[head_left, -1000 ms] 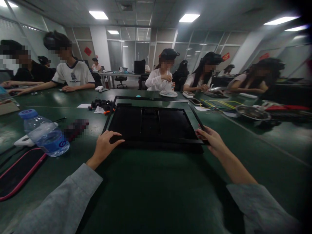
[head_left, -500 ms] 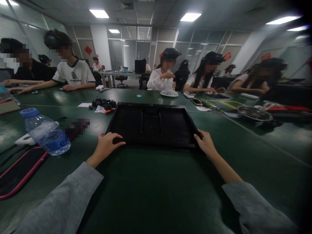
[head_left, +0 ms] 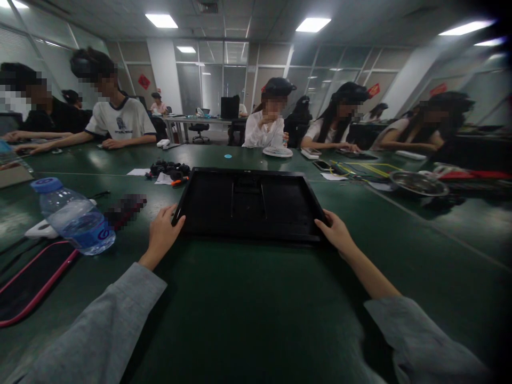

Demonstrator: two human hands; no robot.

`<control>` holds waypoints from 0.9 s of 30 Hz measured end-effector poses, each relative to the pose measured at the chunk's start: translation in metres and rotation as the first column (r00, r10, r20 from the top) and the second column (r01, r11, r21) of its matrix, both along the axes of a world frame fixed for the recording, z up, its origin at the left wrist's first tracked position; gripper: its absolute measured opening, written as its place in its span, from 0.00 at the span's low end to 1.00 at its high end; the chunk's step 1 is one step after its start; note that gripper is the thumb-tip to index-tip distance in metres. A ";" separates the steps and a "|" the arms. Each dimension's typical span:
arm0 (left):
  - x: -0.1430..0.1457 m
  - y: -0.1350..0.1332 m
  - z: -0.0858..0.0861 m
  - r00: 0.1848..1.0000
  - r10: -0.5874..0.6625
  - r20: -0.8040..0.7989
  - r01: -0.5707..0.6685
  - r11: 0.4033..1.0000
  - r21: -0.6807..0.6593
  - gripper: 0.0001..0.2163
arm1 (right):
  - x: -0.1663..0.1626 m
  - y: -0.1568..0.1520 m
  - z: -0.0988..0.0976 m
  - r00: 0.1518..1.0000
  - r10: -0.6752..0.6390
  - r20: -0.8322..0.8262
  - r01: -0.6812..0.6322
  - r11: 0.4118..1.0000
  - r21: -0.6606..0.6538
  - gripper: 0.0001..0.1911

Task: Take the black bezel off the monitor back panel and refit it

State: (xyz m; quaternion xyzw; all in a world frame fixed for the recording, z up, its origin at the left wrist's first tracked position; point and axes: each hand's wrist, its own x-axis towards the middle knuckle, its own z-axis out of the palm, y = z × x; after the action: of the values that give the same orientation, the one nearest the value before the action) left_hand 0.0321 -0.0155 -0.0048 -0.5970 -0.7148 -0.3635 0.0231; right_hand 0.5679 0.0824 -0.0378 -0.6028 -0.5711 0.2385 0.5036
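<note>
A wide, shallow black monitor casing [head_left: 280, 205] lies on the green tabletop before me, its hollow side up. Two thin rails and a small block show in its middle. My left hand [head_left: 165, 232] grips the near-left corner, with the thumb over the rim and the fingers along the outer side. At the opposite near corner, my right hand [head_left: 336, 230] holds the rim the same way, its fingers partly hidden behind the edge. Both hands are closed on the casing.
To the left are a leaning water bottle [head_left: 76, 221], a pink-edged black pouch [head_left: 36, 280] and a blurred dark item [head_left: 125, 210]. Black gear [head_left: 168, 169] lies behind the casing. A metal bowl [head_left: 418, 183] and yellow cords [head_left: 360, 168] are at right. Several people sit opposite.
My left hand has shifted left, and its thumb has come off the near edge to press the corner rim. My right hand and the casing have barely moved.
</note>
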 end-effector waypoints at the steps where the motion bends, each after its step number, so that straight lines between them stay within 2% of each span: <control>1: -0.004 0.002 -0.002 0.999 0.002 0.044 0.000 0.999 -0.035 0.23 | 0.001 0.001 -0.001 0.999 0.003 0.052 -0.004 1.000 0.031 0.29; 5: -0.013 0.007 -0.004 0.990 0.015 0.139 0.002 0.993 -0.116 0.20 | 0.002 0.003 -0.002 0.973 -0.060 0.222 0.036 0.994 0.107 0.26; 10: -0.008 0.002 0.000 0.999 0.007 0.040 -0.004 0.998 -0.060 0.20 | 0.002 -0.004 0.005 0.914 -0.163 0.371 0.093 0.975 0.200 0.26; 13: -0.008 -0.001 0.002 1.000 -0.002 0.017 0.003 0.999 -0.053 0.21 | 0.001 -0.009 0.007 0.899 -0.186 0.396 0.096 0.967 0.237 0.26; 22: -0.007 -0.005 0.006 0.996 0.061 0.070 -0.052 0.991 -0.124 0.18 | 0.000 -0.016 0.005 0.912 -0.176 0.371 0.100 0.971 0.216 0.25; 27: -0.008 -0.005 0.004 0.994 0.054 0.099 -0.041 0.990 -0.133 0.19 | 0.001 -0.013 0.003 0.909 -0.158 0.386 0.112 0.984 0.141 0.25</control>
State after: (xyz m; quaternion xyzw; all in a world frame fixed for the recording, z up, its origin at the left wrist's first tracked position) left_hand 0.0240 -0.0202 -0.0011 -0.5607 -0.7513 -0.3453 -0.0440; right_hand 0.5694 0.0694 -0.0351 -0.6463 -0.6308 0.0428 0.4273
